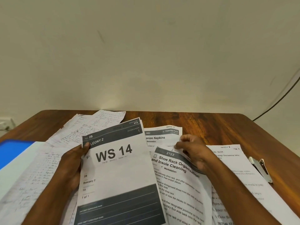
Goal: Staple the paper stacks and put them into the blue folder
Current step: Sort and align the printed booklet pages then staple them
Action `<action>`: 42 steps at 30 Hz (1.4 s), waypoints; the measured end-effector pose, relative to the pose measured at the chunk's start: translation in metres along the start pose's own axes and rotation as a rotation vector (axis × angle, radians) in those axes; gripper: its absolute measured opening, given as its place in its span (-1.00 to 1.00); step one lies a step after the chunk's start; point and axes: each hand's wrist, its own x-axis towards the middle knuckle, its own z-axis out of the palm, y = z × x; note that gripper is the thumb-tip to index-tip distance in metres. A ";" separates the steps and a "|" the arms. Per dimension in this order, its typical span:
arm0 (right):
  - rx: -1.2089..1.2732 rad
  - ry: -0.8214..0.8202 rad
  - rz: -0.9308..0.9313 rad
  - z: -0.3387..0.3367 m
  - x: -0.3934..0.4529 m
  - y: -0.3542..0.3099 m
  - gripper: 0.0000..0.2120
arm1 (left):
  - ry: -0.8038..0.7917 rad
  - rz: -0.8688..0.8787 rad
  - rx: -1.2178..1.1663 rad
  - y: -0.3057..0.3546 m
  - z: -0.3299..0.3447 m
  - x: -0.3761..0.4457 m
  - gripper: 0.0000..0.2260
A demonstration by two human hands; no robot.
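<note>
We see a brown wooden table (211, 127) strewn with sheets. The left hand (71, 166) is clamped on the white printed sheet headed "WS 14" (120, 172), thumb on its top left corner. At 3 o'clock from it, the right hand (194, 151) has its fingers curled together, pinching the upper edge of the sheet titled "Shoe Rack Organization" (178, 189); a "Napkins" page (162, 137) lies beneath. The blue plastic folder (13, 151) sits at 9 o'clock, cut off by the frame. Handwritten lined pages (90, 125) fan out at 11 o'clock. A silver metal stapler (261, 169) rests at 3 o'clock, beside a page marked "3649" (243, 172), whose text is blurred.
</note>
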 end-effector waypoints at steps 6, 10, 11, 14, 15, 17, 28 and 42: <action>0.049 0.176 -0.257 -0.016 0.002 -0.013 -0.55 | -0.004 0.020 -0.010 -0.001 -0.001 0.003 -0.71; 0.040 0.146 -0.363 -0.025 0.001 -0.019 -0.57 | -0.006 0.021 -0.013 -0.002 0.000 0.002 -0.71; 0.039 0.147 -0.368 -0.027 0.000 -0.020 -0.60 | -0.009 0.021 -0.015 -0.002 0.000 0.003 -0.70; 0.038 0.153 -0.362 -0.028 0.000 -0.020 -0.63 | -0.021 0.014 -0.022 -0.001 -0.002 0.002 -0.68; 0.038 0.157 -0.360 -0.027 0.000 -0.020 -0.63 | -0.021 0.015 -0.026 -0.001 -0.002 0.002 -0.68; 0.034 0.160 -0.353 -0.026 0.001 -0.018 -0.64 | -0.023 0.013 -0.023 -0.001 -0.002 0.002 -0.69; -0.476 0.390 -0.149 -0.057 0.014 0.005 -0.82 | -0.028 0.025 0.028 -0.002 0.002 0.000 -0.67; -1.115 -0.308 0.217 -0.071 -0.014 -0.035 -0.49 | -0.008 0.038 0.036 -0.001 -0.007 0.017 -0.67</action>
